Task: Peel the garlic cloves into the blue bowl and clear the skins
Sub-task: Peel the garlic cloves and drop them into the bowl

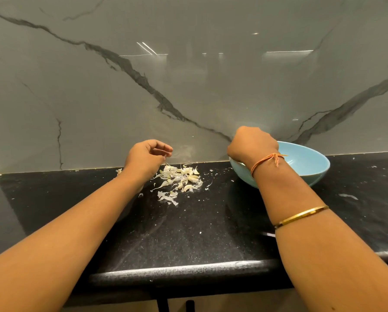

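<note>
1. Nearest to us, two bare forearms reach in from the bottom corners, both cut off by the lower edge. The right one wears a thin gold bangle (301, 216) and an orange thread bracelet (267, 161).
2. They stretch over a black speckled stone counter (188, 233), whose rounded front edge runs below them.
3. Our right hand (252, 140) hangs knuckles-up over the near left rim of the pale blue round bowl (307, 161). Its fingers point down into the bowl and are hidden behind the back of the hand, so we cannot tell whether they grip anything.
4. The wrist also covers most of the bowl's inside, so we cannot make out its contents.
5. Our left hand (148, 154) hovers just above the pile, fingers loosely curled toward the thumb. Whether a scrap is pinched at the tips is too small to tell.
6. The pile of papery white garlic skins and pale yellowish cloves (179, 179) lies on the counter near the wall, between the two hands and apart from the bowl. Which cloves still carry skin is hard to judge.
7. A stray skin (119, 171) peeks out behind the left wrist, and fine white flecks dot the counter, with one smear (348, 196) right of the bowl.
8. Behind stands a glossy grey marble wall with dark veins (188, 75).
</note>
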The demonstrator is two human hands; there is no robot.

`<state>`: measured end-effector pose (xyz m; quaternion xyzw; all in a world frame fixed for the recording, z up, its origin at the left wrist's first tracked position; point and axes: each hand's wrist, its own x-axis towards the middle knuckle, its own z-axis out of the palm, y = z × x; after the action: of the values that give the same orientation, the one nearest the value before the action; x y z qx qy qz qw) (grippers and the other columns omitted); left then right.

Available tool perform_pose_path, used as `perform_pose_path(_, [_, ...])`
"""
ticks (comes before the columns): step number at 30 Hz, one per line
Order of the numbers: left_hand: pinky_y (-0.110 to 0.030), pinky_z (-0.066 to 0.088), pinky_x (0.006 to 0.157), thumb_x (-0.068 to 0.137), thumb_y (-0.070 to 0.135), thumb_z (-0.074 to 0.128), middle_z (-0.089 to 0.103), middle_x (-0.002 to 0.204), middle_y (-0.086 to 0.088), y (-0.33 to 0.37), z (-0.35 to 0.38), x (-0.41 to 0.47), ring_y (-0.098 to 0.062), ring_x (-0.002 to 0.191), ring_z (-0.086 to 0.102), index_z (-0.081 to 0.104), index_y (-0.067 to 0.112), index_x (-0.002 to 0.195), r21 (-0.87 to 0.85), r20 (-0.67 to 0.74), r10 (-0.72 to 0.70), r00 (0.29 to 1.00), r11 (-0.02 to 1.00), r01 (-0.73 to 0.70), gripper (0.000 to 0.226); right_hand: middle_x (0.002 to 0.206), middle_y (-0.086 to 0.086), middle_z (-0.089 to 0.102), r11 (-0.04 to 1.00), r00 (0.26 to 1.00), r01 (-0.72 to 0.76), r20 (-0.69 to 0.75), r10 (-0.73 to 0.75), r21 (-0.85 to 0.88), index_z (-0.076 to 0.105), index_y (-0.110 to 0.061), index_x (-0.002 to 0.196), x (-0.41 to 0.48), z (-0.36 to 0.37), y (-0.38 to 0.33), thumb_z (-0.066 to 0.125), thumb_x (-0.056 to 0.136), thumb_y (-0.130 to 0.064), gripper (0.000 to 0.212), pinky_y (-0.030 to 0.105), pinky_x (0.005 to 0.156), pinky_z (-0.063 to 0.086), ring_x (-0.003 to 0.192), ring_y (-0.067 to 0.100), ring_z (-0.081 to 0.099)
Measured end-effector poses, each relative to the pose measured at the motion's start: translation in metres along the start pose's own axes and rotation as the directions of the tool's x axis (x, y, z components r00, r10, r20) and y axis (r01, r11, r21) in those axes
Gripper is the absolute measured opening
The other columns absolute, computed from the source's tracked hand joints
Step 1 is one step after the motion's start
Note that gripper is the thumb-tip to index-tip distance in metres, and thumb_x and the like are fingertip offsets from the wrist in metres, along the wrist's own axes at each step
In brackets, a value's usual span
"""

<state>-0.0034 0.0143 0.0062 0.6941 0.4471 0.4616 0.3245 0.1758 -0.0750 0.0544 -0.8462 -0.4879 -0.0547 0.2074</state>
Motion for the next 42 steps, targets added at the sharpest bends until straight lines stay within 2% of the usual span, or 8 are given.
perform_pose_path(6, [-0.032,0.049,0.069,0.085,-0.002,0.064,0.064,0.09,0.01,-0.001,-0.002,0.0,-0.016,0.085,0.059,0.063,0.03,0.086,0.053,-0.037,0.044,0.998,0.998,-0.042,0.032,0.117,0.016,0.058,0.997,0.989,0.075,-0.132,-0.072,0.023,0.057,-0.007,0.11,0.002,-0.002,-0.007,0.048,0.088,-0.004,0.025,0.032,0.074,0.037,0.109,0.037,0.054])
perform_pose_path(10, [-0.037,0.053,0.072,0.085,0.004,0.066,0.065,0.096,0.006,-0.001,-0.004,0.001,-0.021,0.087,0.061,0.063,0.034,0.084,0.032,-0.073,0.056,0.996,0.998,-0.053,0.03,0.105,0.01,0.065,0.895,0.872,0.427,-0.321,-0.369,0.131,0.064,-0.012,0.101,0.003,0.009,-0.023,0.047,0.089,-0.01,0.02,0.027,0.07,0.038,0.097,0.031,0.058])
perform_pose_path(15, [-0.041,0.056,0.08,0.085,0.009,0.068,0.067,0.084,0.006,0.0,-0.005,0.001,-0.014,0.08,0.063,0.065,0.031,0.08,0.034,-0.09,0.07,0.994,0.997,-0.067,0.023,0.1,0.005,0.069,0.689,0.695,0.688,0.068,-0.716,0.229,0.073,-0.016,0.097,-0.011,0.029,-0.037,0.049,0.086,0.002,0.032,0.032,0.082,0.051,0.09,0.019,0.062])
perform_pose_path(20, [-0.025,0.037,0.049,0.089,0.001,0.055,0.064,0.071,-0.002,-0.002,-0.003,0.002,-0.015,0.052,0.043,0.067,0.028,0.072,0.076,-0.093,0.045,0.995,0.996,-0.038,0.035,0.094,0.005,0.066,0.674,0.622,0.7,0.262,-0.738,0.236,0.073,-0.019,0.097,-0.014,0.04,-0.041,0.053,0.083,0.003,0.032,0.022,0.066,0.042,0.078,0.013,0.053])
perform_pose_path(28, [-0.028,0.038,0.055,0.088,0.002,0.049,0.062,0.077,-0.006,0.002,-0.002,0.0,-0.017,0.062,0.046,0.065,0.026,0.073,0.075,-0.073,0.031,0.997,0.997,-0.026,0.032,0.096,0.004,0.064,0.683,0.631,0.678,0.262,-0.73,0.272,0.068,-0.012,0.104,-0.012,0.047,-0.042,0.056,0.089,-0.012,0.019,0.023,0.075,0.041,0.09,0.017,0.057])
perform_pose_path(33, [-0.034,0.052,0.073,0.085,-0.011,0.045,0.064,0.086,0.007,0.006,-0.002,-0.003,-0.013,0.08,0.058,0.062,0.023,0.083,0.02,0.004,0.078,0.997,0.997,-0.078,0.038,0.096,0.005,0.067,0.698,0.732,0.624,0.051,-0.68,0.352,0.067,-0.013,0.101,-0.007,0.047,-0.037,0.054,0.089,-0.016,0.018,0.03,0.078,0.05,0.085,0.017,0.059])
perform_pose_path(37, [-0.014,0.049,0.067,0.083,-0.011,0.052,0.064,0.093,0.007,0.009,-0.001,-0.007,-0.004,0.088,0.06,0.06,0.019,0.097,0.0,0.141,0.146,0.979,0.989,-0.147,0.034,0.085,0.002,0.067,0.695,0.814,0.544,-0.093,-0.574,0.47,0.066,-0.011,0.098,0.001,0.048,-0.035,0.055,0.09,-0.016,0.014,0.034,0.077,0.052,0.078,0.016,0.06])
perform_pose_path(42, [-0.017,0.055,0.076,0.08,-0.006,0.067,0.069,0.095,0.001,0.01,0.002,-0.009,-0.009,0.087,0.067,0.062,0.017,0.101,-0.055,0.243,0.169,0.955,0.986,-0.16,0.031,0.087,0.006,0.068,0.663,0.859,0.475,-0.141,-0.493,0.579,0.061,-0.015,0.087,0.006,0.053,-0.034,0.061,0.089,-0.017,0.003,0.035,0.077,0.054,0.08,0.019,0.063])
